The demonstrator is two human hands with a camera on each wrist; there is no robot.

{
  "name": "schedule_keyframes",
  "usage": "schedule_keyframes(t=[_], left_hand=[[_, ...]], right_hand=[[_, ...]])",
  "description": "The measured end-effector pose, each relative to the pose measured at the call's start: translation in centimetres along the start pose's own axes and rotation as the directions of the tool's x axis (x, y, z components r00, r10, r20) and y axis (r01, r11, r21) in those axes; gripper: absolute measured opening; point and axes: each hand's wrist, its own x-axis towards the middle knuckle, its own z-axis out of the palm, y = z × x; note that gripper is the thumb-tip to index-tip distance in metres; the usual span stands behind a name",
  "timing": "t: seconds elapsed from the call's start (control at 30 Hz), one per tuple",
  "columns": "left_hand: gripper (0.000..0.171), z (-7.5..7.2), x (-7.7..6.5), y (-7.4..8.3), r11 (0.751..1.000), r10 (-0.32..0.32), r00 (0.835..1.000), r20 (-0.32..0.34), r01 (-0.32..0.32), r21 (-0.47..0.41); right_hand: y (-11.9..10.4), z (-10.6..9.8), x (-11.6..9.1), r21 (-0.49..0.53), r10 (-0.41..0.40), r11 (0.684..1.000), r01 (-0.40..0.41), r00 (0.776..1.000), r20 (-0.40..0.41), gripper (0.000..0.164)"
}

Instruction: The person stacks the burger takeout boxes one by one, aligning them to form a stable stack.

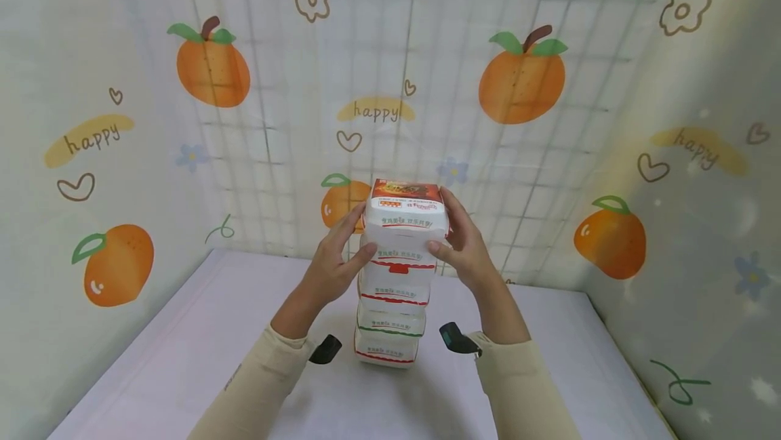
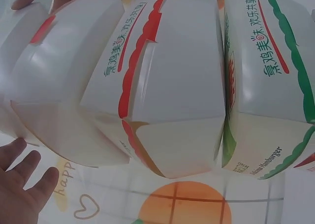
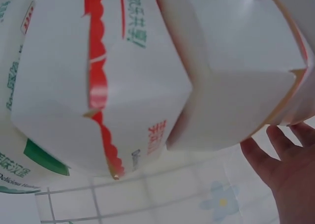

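Several white paper hamburger boxes stand in one tall stack, each set slightly off from its neighbour. The top hamburger box (image 1: 405, 216) has a red and orange printed lid. My left hand (image 1: 334, 257) holds its left side, thumb at the front. On the opposite side, my right hand (image 1: 466, 247) grips it, with the thumb at the front near its lower edge. Directly beneath is a box with a red tab (image 1: 399, 267). Lower down comes a green-trimmed box (image 2: 270, 66). In the right wrist view, fingertips (image 3: 253, 147) meet the boxes' side near the top.
The stack rises from a pale tabletop (image 1: 512, 372). Behind it hangs a white curtain (image 1: 378, 40) printed with oranges and hearts, with a wire grid showing through. Dark wrist devices (image 1: 457, 338) stick out from the sleeves close to the lower boxes.
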Motion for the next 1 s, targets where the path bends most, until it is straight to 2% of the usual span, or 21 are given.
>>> schedule_keyframes(t=[0.2, 0.57, 1.0], left_hand=[[0.067, 0.05, -0.11, 0.01, 1.0, -0.011, 1.0, 0.0, 0.011, 0.007], [0.068, 0.05, 0.06, -0.06, 1.0, -0.009, 1.0, 0.003, 0.009, 0.014], [0.066, 0.15, 0.1, 0.05, 1.0, -0.009, 1.0, 0.004, 0.009, -0.017]], right_hand=[[0.35, -0.15, -0.1, -0.018, -0.009, 1.0, 0.009, 1.0, 0.009, 0.086], [0.32, -0.09, 0.01, 0.016, -0.001, 1.0, 0.001, 1.0, 0.006, 0.088], [0.3, -0.13, -0.05, 0.012, 0.013, 1.0, -0.013, 1.0, -0.002, 0.088]])
